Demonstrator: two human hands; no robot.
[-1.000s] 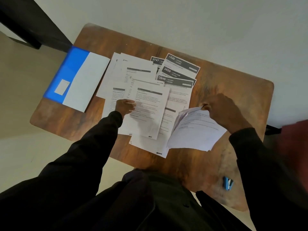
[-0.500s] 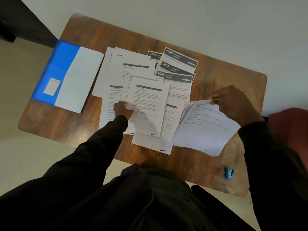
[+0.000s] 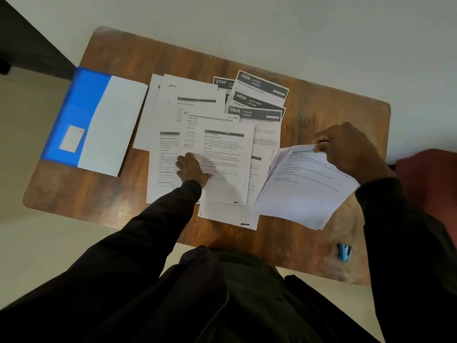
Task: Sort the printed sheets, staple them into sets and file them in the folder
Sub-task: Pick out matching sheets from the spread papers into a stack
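At the far side, the top card (image 3: 262,85) reads 1426 KITCHEN, the left card (image 3: 222,82) 2747, the middle card (image 3: 257,101) 2659 LIVING ROOM. The front sheet (image 3: 226,167) shows INITIAL SCENE SETUP, TASK GOAL.

Single head-worn wide-angle view, steeply downward over the table (image 3: 321,100) (near, from its front edge)
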